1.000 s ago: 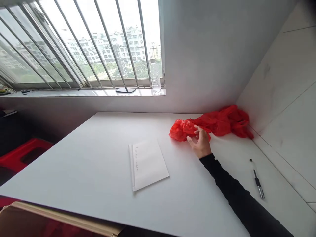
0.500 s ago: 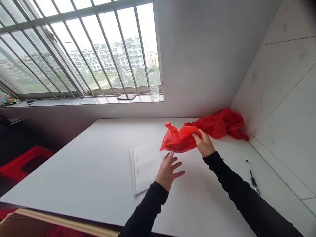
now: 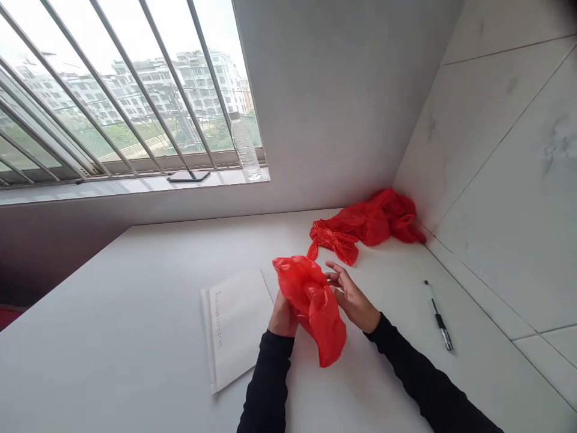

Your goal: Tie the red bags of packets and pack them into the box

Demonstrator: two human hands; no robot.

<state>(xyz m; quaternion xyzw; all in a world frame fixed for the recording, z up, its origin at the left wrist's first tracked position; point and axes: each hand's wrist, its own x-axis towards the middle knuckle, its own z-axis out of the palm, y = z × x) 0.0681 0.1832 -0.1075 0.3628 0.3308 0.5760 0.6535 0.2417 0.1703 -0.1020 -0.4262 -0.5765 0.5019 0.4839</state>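
A crumpled red plastic bag (image 3: 311, 300) is held up over the white table, its loose end hanging down toward me. My left hand (image 3: 283, 316) grips it from the left and below, the fingers mostly hidden behind the plastic. At the bag's right side is my right hand (image 3: 354, 297), its fingers apart and partly bent, the fingertips close to or touching the plastic. What the bag contains, if anything, cannot be seen. Beneath and left of my left hand lies a white booklet (image 3: 238, 325) with a column of small print.
More red plastic bags (image 3: 374, 222) lie heaped in the back right corner against the wall. A pen (image 3: 442, 325) and its separate cap (image 3: 426, 282) rest on the table (image 3: 135, 313) at the right. A phone (image 3: 188, 176) and a clear bottle (image 3: 246, 150) stand on the windowsill.
The red bag has come nearer and turned, its end now drooping. My left hand has taken hold of it, while my right hand has let go and spread its fingers. The view has shifted right.
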